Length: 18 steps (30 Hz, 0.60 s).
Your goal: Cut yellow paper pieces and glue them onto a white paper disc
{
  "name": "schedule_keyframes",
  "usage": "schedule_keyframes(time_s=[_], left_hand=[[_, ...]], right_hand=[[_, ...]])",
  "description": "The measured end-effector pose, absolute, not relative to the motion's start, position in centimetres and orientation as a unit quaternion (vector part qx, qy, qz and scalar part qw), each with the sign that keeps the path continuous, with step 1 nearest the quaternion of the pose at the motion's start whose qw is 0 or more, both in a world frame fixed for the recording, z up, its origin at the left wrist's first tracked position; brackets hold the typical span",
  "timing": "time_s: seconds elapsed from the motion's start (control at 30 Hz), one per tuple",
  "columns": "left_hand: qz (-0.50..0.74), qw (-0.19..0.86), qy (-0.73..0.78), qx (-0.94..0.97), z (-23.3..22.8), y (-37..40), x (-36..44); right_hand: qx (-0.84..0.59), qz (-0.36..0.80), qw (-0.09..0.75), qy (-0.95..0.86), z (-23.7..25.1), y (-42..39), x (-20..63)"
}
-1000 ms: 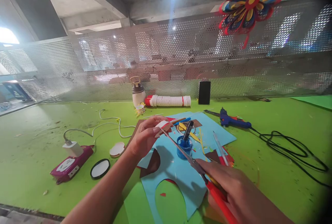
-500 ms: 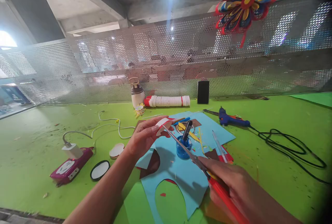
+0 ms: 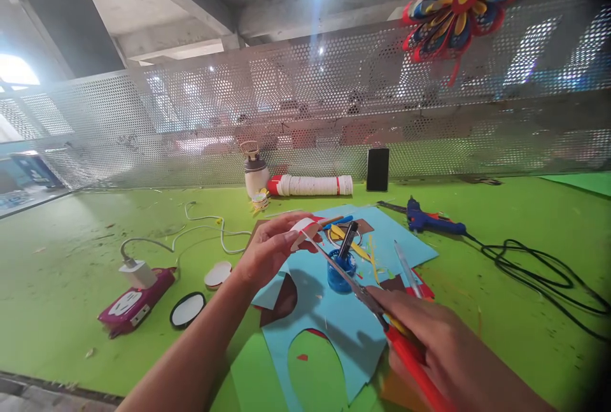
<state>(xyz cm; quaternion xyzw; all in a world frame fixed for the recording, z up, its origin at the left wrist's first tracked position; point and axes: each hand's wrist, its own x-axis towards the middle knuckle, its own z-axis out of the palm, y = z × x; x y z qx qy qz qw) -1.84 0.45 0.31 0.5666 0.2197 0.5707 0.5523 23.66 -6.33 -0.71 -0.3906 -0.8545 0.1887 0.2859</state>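
Observation:
My left hand [image 3: 270, 251] pinches a small white-and-red paper piece [image 3: 305, 229] above the green table. My right hand [image 3: 436, 348] grips red-handled scissors [image 3: 356, 284], and the blade tips meet the edge of that paper piece. Under both hands lies a light blue paper sheet [image 3: 329, 316] with a rounded cut-out. A blue pot [image 3: 340, 270] with a black pen standing in it sits on the sheet, just behind the blades.
A pink power strip [image 3: 136, 297] with a white charger lies left, with a black-rimmed disc [image 3: 187, 310] and a white disc [image 3: 218, 274] beside it. A blue glue gun [image 3: 432, 222] and black cable [image 3: 539, 272] lie right. Cups [image 3: 310, 185], a bottle and a phone [image 3: 377, 169] stand by the mesh wall.
The scissors have slid slightly into the paper piece as my left hand turned it a little. The view shifted slightly; nothing else moved.

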Motion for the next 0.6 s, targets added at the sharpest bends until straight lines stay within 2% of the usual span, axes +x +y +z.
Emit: schedule_keyframes(time_s=[0.6], left_hand=[[0.564,0.554,0.226,0.569,0.2,0.5,-2.0]], right_hand=[[-0.383,0.200,0.276,-0.859,0.2,-6.5,23.3]])
